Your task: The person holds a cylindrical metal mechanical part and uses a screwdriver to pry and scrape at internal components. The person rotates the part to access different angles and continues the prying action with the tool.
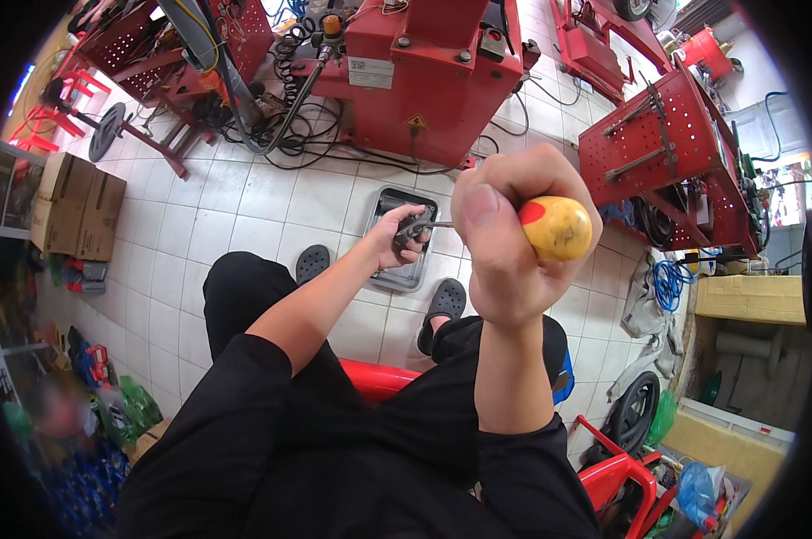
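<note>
Right hand (505, 242) wrapped tight in a fist round a screwdriver (557, 227), grip fully closed on the rounded yellow handle with its red collar, smooth and glossy like hard plastic. Thin steel shaft running leftward to a small dark metal part (412, 230), pinched shut in the left hand (397, 241) and held in the air above a shallow grey metal tray (397, 241) lying on the white tiled floor (244, 198). Exact shape of the part hard to tell, mostly hidden by fingers.

Likely risk: tip slipping off the part under force and jabbing the left palm or fingers, with nothing solid bracing the work. Also possible: the small part twisting loose and dropping past the tray onto the tiles, near the black clogs (445, 301). Red steel machine (424, 81) and tangled black cables (307, 135) beyond; cardboard boxes (74, 202) at left.
</note>
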Tool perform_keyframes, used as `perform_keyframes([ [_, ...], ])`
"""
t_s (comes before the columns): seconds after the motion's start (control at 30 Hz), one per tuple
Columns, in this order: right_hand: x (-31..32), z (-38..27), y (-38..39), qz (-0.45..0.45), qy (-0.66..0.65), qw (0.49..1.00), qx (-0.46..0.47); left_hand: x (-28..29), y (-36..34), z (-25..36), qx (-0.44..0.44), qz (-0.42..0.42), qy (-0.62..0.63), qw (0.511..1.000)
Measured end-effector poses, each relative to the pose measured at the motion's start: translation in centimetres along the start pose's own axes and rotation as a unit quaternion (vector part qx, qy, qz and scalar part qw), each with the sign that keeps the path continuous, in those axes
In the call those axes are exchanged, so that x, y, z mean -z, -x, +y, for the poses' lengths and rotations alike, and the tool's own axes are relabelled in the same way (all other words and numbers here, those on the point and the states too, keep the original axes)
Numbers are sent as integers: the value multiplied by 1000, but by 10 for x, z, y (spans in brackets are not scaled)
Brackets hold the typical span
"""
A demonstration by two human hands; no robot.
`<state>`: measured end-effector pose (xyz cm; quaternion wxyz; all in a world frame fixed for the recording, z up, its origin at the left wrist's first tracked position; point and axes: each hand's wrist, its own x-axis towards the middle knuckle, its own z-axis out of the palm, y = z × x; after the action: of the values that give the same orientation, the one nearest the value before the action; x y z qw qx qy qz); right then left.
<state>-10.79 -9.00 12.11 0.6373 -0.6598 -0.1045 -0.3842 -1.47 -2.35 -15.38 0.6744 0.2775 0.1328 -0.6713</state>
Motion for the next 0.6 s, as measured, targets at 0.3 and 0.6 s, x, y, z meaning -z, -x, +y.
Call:
perform_keyframes([
  [0.3, 10, -3, 2, -68, -54, 996, -12, -11, 8, 5, -36, 8, 46, 998],
  [0.6, 31, -9, -4, -41, -135, 990, 6, -19, 12, 12, -19, -14, 39, 999],
])
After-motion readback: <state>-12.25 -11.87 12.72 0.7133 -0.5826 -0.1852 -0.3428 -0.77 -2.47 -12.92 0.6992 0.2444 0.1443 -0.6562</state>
